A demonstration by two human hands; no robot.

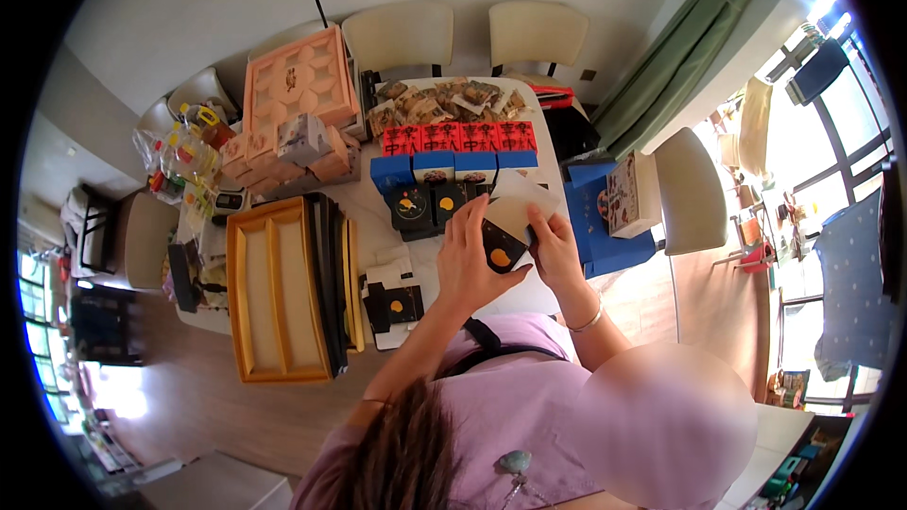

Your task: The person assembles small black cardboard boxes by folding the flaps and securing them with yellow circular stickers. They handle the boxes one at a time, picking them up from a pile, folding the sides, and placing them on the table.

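Note:
Above the near edge of the table I hold a small black carton (501, 247) with an orange round print; its pale inner flaps (518, 205) stand spread out. My left hand (461, 260) wraps the carton's left side, thumb below it. On the other side my right hand (558, 247) pinches the flap edge between thumb and fingers. Just beyond, black boxes (410, 208) with round prints stand together, partly hidden by my left hand. Unfolded black-and-white cartons (393, 305) lie flat by my left forearm.
Blue boxes (475, 166) with red packets (458, 137) stand in a row, with several wrapped packets (452, 99) behind. Gold trays (274, 288) are stacked at left, below pink boxes (300, 85). A blue bag (605, 241) and white box (631, 194) sit on the right.

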